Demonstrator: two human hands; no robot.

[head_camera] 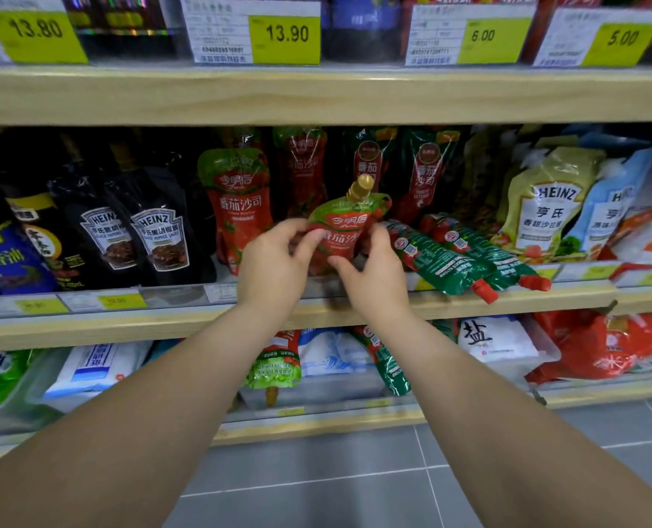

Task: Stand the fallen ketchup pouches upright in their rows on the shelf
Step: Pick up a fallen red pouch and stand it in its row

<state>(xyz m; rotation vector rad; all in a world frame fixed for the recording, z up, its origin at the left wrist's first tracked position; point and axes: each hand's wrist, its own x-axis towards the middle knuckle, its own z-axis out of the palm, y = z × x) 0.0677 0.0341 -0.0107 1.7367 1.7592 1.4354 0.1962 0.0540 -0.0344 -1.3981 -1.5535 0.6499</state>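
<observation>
A red and green ketchup pouch (345, 222) with a gold cap is held nearly upright on the middle shelf (187, 322), its cap leaning right. My left hand (274, 261) grips its left side and my right hand (370, 266) grips its right side and bottom. An identical pouch (238, 207) stands upright just to the left. Two green and red ketchup pouches (436, 261) (495, 257) lie flat to the right, red caps pointing out over the shelf edge. More pouches (429, 173) stand behind them.
Black Heinz pepper sauce pouches (134, 238) stand at the left, Heinz salad dressing pouches (549, 207) at the right. Two pouches (276, 365) (387, 362) hang over salt bags on the lower shelf. Price tags line the upper shelf (316, 97). Grey tiled floor lies below.
</observation>
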